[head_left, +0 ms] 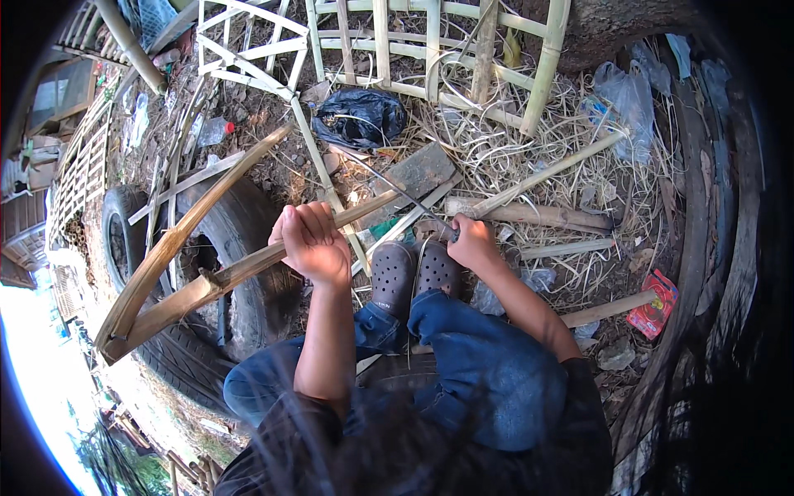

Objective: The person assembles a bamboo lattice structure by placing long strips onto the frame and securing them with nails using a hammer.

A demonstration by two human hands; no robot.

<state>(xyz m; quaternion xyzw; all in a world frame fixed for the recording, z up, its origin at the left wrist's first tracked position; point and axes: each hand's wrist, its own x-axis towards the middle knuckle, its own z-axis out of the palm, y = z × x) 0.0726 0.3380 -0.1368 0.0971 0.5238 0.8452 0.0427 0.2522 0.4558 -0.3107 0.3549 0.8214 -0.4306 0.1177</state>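
My left hand [314,244] is closed round a length of bamboo [248,266] split lengthwise. Its second half [178,236] spreads away at an angle, and the two meet at the far-left lower end. In front of my right knee, my right hand [477,244] grips the dark handle of a long knife [395,188]. Its thin blade points up and left, crossing close to the free end of the held bamboo; whether they touch I cannot tell. Below the blade are my feet in dark clogs [393,277]. A flat grey block [418,175] lies just beyond them.
Old tyres [240,240] stand at my left. Ahead are a bamboo lattice frame [405,50], a smaller strip frame [252,41] and a black plastic bag [358,117]. Bamboo shavings [571,174], a thick bamboo piece [529,215] and a red packet [653,304] lie on the right.
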